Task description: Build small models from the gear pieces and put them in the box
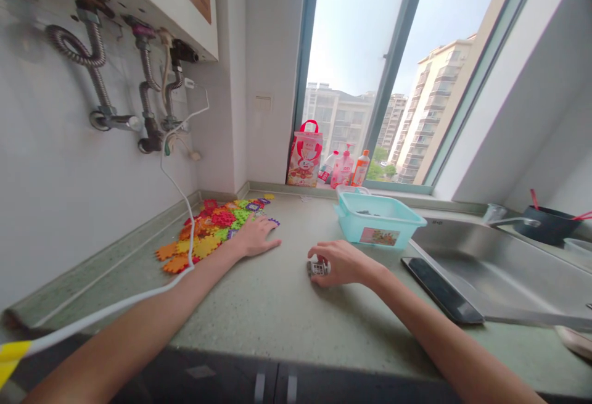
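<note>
My left hand [256, 236] lies with its fingers spread at the right side of a pile of colourful gear-shaped toy pieces [215, 222], in orange, yellow, red, green and purple. Its fingertips reach the pieces at the pile's edge. My right hand [342, 262] is curled around a small grey-and-white piece with a grid pattern [318, 268], held between thumb and fingers just over the counter. Fingers hide part of this piece. Behind my right hand stands a turquoise plastic bin [349, 228] with a picture label and some dark pieces inside.
A black phone [441, 290] lies beside the steel sink [504, 268]. A white cable [115, 311] crosses the left arm and pile. Bottles [342, 169] and a red-and-white bag [305, 160] stand by the window. A dark pot [546, 225] sits behind the sink.
</note>
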{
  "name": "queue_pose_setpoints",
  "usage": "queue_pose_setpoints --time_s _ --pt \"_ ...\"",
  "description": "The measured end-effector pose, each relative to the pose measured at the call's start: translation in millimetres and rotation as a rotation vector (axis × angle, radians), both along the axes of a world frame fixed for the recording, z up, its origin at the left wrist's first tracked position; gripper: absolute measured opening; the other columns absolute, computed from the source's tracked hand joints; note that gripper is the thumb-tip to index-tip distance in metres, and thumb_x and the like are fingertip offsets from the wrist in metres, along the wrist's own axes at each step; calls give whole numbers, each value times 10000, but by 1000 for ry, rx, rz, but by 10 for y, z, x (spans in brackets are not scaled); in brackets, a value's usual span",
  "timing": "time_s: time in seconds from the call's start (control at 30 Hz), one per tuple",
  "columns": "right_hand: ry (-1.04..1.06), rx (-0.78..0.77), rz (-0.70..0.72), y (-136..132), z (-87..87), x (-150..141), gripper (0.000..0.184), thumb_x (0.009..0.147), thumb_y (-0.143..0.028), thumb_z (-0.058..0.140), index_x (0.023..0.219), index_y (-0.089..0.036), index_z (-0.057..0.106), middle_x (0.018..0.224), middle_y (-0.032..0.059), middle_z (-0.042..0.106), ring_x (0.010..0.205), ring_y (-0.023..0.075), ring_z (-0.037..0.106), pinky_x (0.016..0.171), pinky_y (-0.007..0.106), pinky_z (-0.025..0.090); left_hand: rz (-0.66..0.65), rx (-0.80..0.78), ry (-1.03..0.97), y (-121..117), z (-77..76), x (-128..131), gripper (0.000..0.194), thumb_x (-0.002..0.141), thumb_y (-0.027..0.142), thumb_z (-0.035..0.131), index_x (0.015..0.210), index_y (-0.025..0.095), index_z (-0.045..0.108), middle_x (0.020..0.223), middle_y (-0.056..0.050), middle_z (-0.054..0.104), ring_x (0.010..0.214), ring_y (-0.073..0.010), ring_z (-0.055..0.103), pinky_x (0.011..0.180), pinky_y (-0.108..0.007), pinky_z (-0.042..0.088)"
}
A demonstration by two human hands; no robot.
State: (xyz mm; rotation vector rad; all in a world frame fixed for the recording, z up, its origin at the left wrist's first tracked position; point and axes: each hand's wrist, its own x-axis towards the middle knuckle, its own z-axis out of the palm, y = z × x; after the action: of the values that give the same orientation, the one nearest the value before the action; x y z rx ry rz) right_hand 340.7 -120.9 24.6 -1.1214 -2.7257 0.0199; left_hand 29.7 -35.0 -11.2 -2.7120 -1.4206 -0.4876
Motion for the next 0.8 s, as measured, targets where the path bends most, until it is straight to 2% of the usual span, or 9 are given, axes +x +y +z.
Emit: queue_pose_setpoints --time_s 0.1,0.17,0.23,0.33,0.47,0.57,0.67,0.8 --pt "32 17 -10 55 -23 63 410 797 -434 777 1162 -249 754 1023 59 759 855 225 718 790 303 511 -171 -2 -15 -42 23 64 470 1022 505 530 1368 233 694 1427 -118 681 1395 -323 554 1257 -517 276" --pt "49 28 -11 103 -47 116 369 799 -410 776 1128 -245 760 1034 62 743 865 223 711 805 307 519 -285 -5 -35 -74 20 122 409 1037 414 503 1358 256 703 1383 -97 709 1364 -293 584 1225 -475 343" --pt "85 41 -4 156 -70 176 366 800 -381 782 1136 -240 754 1053 63 731 867 215 702 809 307 523 -339 8 -40 -111 15 178 399 1043 363 484 1368 272 696 1384 -86 710 1368 -280 583 1219 -461 354" --pt "153 66 16 229 -90 267 362 822 -337 772 1165 -228 739 1066 68 716 882 207 692 818 307 527 -246 65 -20 -147 32 203 461 1023 448 533 1420 249 658 1455 -112 662 1410 -316 540 1259 -508 274" --pt "207 85 6 282 -88 350 356 844 -326 762 1181 -215 733 1062 75 703 889 211 687 836 322 535 28 97 -7 -94 89 62 899 896 792 570 1524 148 558 1544 -202 568 1470 -396 455 1286 -555 153" --pt "220 63 -13 293 -83 368 344 845 -335 762 1167 -217 744 1029 66 703 873 206 689 851 329 537 153 42 46 -21 113 -101 1129 808 924 532 1597 120 468 1631 -240 451 1538 -444 347 1283 -612 47" --pt "206 24 -21 297 -87 365 328 868 -357 746 1167 -224 752 1026 65 711 875 207 694 869 340 538 177 -30 96 8 118 -180 1162 786 950 518 1628 154 434 1669 -218 396 1559 -463 302 1273 -633 24" --pt "185 -3 -36 307 -105 360 356 893 -398 729 1197 -212 743 1059 80 720 901 223 705 881 355 536 88 -11 123 -25 119 -106 1011 862 882 504 1603 195 480 1629 -167 484 1533 -418 370 1291 -586 50"
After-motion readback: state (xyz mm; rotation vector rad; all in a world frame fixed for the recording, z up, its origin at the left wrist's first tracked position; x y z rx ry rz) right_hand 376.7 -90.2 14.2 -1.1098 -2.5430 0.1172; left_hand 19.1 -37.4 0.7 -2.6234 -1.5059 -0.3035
